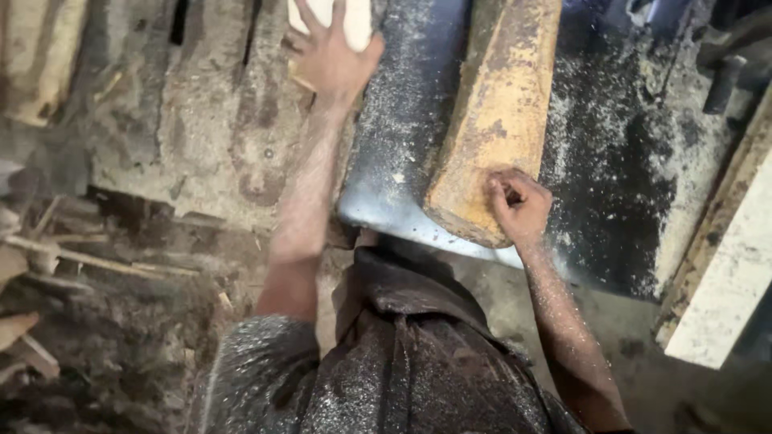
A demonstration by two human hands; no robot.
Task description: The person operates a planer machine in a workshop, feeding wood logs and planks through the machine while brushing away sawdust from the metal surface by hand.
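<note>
Two hands engaged: right hand (519,205) curled on near end of timber block (494,112), long axis running away; left hand (334,56) spread flat on pale board (354,20).

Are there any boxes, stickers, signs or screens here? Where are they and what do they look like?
None that I can see.
Only bare work things show: a yellowish wooden block on a dark, sawdust-covered machine table, with the right hand at its near end.
The left hand rests on a pale, plain piece at the top edge.
A plain white board stands at the right.
</note>
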